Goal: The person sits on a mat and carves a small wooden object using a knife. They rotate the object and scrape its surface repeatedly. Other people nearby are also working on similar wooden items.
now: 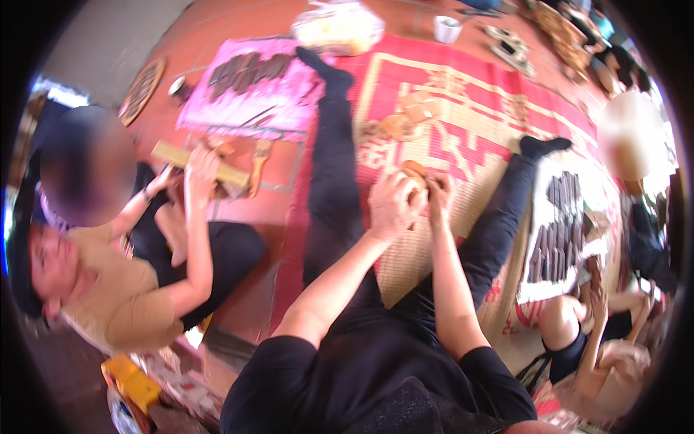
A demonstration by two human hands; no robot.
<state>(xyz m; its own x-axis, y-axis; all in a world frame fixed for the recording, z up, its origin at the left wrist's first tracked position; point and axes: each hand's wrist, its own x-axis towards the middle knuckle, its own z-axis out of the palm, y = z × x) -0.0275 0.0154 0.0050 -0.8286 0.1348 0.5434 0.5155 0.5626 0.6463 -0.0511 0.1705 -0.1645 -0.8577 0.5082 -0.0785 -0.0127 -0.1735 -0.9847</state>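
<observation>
Between my outstretched legs, both of my hands meet over the woven mat [419, 260]. My left hand [395, 206] is closed around a small orange-brown piece [415, 168], which shows above its fingers; its exact kind is too blurred to tell. Pressed close beside it, my right hand [440, 194] has its fingers bent in a pinch, and what they grip is hidden. Just beyond my hands lie several tan pieces, among them a blocky one [422, 106] and a rounded one [397, 127].
At left, a seated person [137, 289] holds a yellowish bar [202, 165] near a brush [259, 166]. Dark strips lie on a pink sheet [195, 108] and a white sheet [531, 278]. Another person [607, 369] sits at right. A plastic bag [338, 29] and white cup [447, 29] stand beyond.
</observation>
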